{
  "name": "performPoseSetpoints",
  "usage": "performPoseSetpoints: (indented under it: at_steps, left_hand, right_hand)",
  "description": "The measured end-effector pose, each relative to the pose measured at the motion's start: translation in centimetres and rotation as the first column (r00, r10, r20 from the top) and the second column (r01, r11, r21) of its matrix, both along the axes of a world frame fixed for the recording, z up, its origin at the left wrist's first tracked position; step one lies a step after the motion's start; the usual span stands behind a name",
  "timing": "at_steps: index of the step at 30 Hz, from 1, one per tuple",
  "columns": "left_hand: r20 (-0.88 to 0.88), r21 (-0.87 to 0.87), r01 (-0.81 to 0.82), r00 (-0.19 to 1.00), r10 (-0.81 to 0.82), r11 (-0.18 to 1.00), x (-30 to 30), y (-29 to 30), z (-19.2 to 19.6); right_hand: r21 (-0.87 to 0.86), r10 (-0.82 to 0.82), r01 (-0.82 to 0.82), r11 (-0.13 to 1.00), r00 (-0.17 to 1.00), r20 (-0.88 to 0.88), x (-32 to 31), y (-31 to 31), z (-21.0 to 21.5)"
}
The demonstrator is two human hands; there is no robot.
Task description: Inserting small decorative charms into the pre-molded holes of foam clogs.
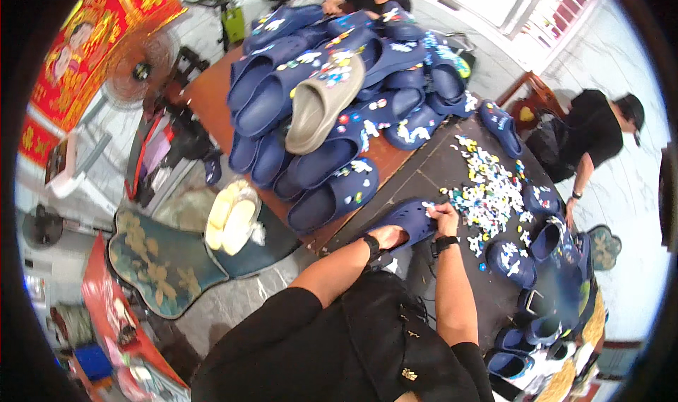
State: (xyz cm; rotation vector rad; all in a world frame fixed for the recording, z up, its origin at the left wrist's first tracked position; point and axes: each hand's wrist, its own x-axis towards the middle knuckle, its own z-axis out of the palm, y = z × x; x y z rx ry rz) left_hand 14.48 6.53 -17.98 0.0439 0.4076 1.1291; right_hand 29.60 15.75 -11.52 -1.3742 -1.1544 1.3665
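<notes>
Ahead and left of the hands rises a heap of navy clogs topped by one beige clog; a standing fan stands far left.

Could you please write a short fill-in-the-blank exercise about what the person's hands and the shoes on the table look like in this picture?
1. The left hand holds a clog whose colour is dark ____.
2. The right hand pinches a small charm at the edge of the heap of ____ charms.
3. On top of the pile of blue clogs lies one ____ clog.

Missing words: blue; colourful; beige
</notes>
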Motion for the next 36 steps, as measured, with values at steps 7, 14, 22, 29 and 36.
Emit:
performPoseSetpoints:
  at_steps: [7, 14, 22, 29, 36]
  left_hand:
    - [-0.233, 0.043, 0.064, 0.971, -0.052, 0.997, 2.1, 3.2, 5.4]
    - [-0.334, 0.043, 0.06, 0.942, -0.042, 0.997, 2.1, 3.8, 6.3]
    - [-0.437, 0.035, 0.023, 0.899, -0.005, 0.999, 0.5, 2.2, 6.6]
    - [-0.505, 0.058, 0.146, 0.858, -0.097, 0.988, 0.8, 2.9, 7.7]
    - [-0.424, 0.071, 0.206, 0.892, -0.158, 0.976, 0.3, 1.4, 8.4]
  right_hand:
    - [-0.015, 0.019, -0.018, 1.0, 0.998, 0.053, -2.0, -0.7, 1.2]
    - [-0.111, -0.049, 0.055, 0.992, 0.997, 0.058, -1.8, 0.6, 0.8]
    - [-0.167, -0.099, 0.108, 0.98, 0.993, 0.061, -2.0, 1.7, -0.5]
    - [-0.101, 0.021, 0.003, 0.995, 0.973, 0.23, -0.8, 2.7, -3.3]
    - [-0.017, 0.172, -0.181, 0.983, 0.896, 0.41, 0.8, -0.7, 0.6]
